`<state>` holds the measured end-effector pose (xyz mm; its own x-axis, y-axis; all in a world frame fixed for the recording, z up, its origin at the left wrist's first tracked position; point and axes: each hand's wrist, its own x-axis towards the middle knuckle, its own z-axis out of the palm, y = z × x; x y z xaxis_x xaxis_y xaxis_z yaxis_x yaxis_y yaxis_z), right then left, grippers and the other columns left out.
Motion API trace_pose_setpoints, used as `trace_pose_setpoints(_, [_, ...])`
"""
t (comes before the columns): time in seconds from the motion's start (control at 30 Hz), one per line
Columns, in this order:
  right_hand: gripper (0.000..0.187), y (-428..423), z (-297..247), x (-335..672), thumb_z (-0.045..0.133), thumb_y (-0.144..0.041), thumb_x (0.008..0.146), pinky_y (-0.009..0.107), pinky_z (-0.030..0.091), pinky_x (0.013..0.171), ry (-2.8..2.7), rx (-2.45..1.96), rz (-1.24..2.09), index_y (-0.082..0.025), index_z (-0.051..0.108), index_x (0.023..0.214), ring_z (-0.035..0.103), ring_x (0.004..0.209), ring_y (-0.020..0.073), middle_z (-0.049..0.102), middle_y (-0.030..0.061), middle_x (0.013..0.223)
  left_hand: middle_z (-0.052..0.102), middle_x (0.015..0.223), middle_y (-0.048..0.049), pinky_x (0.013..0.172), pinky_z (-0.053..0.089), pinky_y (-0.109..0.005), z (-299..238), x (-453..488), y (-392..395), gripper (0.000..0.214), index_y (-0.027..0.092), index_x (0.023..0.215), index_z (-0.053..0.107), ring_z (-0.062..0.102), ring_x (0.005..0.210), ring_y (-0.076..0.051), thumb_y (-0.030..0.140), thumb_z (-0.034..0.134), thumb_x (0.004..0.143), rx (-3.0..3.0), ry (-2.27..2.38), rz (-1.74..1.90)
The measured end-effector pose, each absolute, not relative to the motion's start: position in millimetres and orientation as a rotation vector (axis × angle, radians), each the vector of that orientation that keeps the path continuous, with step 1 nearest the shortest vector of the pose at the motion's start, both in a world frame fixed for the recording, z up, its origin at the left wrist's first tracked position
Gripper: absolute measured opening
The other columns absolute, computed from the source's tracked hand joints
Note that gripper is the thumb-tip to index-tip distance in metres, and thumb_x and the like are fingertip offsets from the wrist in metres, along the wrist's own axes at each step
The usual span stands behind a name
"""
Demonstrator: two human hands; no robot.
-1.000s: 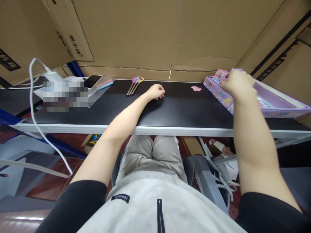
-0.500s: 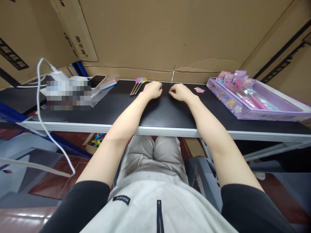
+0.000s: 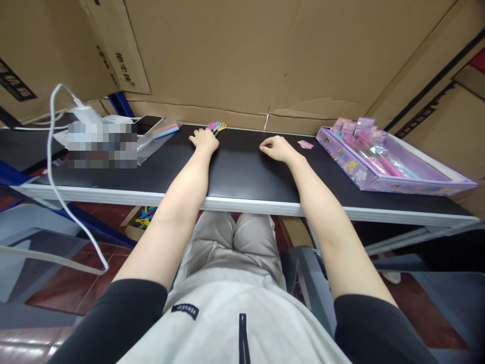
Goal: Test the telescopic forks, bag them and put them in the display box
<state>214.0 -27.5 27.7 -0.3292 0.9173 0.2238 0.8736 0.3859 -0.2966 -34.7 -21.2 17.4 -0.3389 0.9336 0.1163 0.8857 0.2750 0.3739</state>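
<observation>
Observing left grip (image 3: 204,139), palm down, over slim claw-headed sticks (image 3: 216,126) near the back edge of the black tabletop (image 3: 246,174). Noting fingers spread and bent; cannot tell whether clamped on the shafts, mostly hidden beneath. Seeing claw tips in pink, blue and yellow, bunched side by side just beyond the grip. Recording right grip (image 3: 277,148) well apart from the sticks, above or on bare tabletop, with fingers curled and thumb close to fingertips; cannot tell whether touching.

Just right of there, noting flat pink scrap (image 3: 305,144) of uneven outline. Farther right, logging shallow lilac tray (image 3: 413,188) with printed walls bearing a yellow cartoon figure and a pale star; cannot read any lettering. Inside, along its left part, seeing heaped clear packets (image 3: 373,151) with pink and pale blue contents.

Left of left grip, noting creased clear plastic sleeve (image 3: 149,147) holding coloured strips (image 3: 166,131), blue among them. Behind it, seeing dark-faced phone (image 3: 149,123); farther left, white charger (image 3: 86,114) with looping white cable (image 3: 48,129), beside a pixelated patch.

On smooth brown cardboard wall (image 3: 227,60), seeing black Chinese characters at far left, too slanted to read surely. On pale garment (image 3: 212,333), reading dark label (image 3: 185,310), apparently VERSED, inverted. Below tabletop, seeing cardboard box (image 3: 133,233) of bright small pieces (image 3: 145,216).
</observation>
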Motion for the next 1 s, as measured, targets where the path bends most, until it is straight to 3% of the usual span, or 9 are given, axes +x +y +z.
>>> trace_pose_setpoints(0.27, [0.033, -25, 26, 215, 0.064, -0.018, 0.097, 0.043, 0.061, 0.112, -2.301, -1.517, 0.168, -0.015, 0.09, 0.117, 0.082, 0.112, 0.0295, 0.087, 0.0135, 0.117, 0.047, 0.176, -0.0265, 0.134, 0.035, -0.052, 18, -36, -17, 0.06, 0.007, 0.16, 0.059, 0.04, 0.166, -0.038, 0.02, 0.055, 0.102, 1.654, 2.351, 0.56])
trace_pose_setpoints(0.6, [0.027, -21, 23, 217, 0.07, -0.023, 0.096, 0.042, 0.063, 0.109, -2.299, -1.491, 0.157, -0.017, 0.091, 0.113, 0.082, 0.109, 0.0292, 0.087, 0.0125, 0.11, 0.053, 0.172, -0.0259, 0.132, 0.032, -0.065, 8, -42, -2, 0.064, 0.014, 0.155, 0.063, 0.042, 0.163, -0.044, 0.018, 0.063, 0.091, 1.649, 2.347, 0.683])
trace_pose_setpoints(0.77, [0.028, -23, 24, 215, 0.07, -0.021, 0.097, 0.042, 0.061, 0.111, -2.297, -1.512, 0.169, -0.016, 0.09, 0.115, 0.082, 0.111, 0.0293, 0.087, 0.0136, 0.115, 0.05, 0.174, -0.0221, 0.133, 0.03, -0.06, 5, -44, -1, 0.053, 0.016, 0.153, 0.064, 0.039, 0.163, -0.041, 0.034, 0.057, 0.103, 1.628, 2.365, 0.729])
trace_pose_setpoints(1.0, [0.027, -23, 24, 215, 0.068, -0.021, 0.096, 0.042, 0.061, 0.111, -2.31, -1.49, 0.172, -0.017, 0.091, 0.112, 0.081, 0.114, 0.0297, 0.087, 0.012, 0.113, 0.049, 0.176, -0.0247, 0.134, 0.029, -0.06, 8, -45, 3, 0.064, 0.014, 0.158, 0.061, 0.038, 0.165, -0.043, 0.05, 0.055, 0.105, 1.581, 2.377, 0.655])
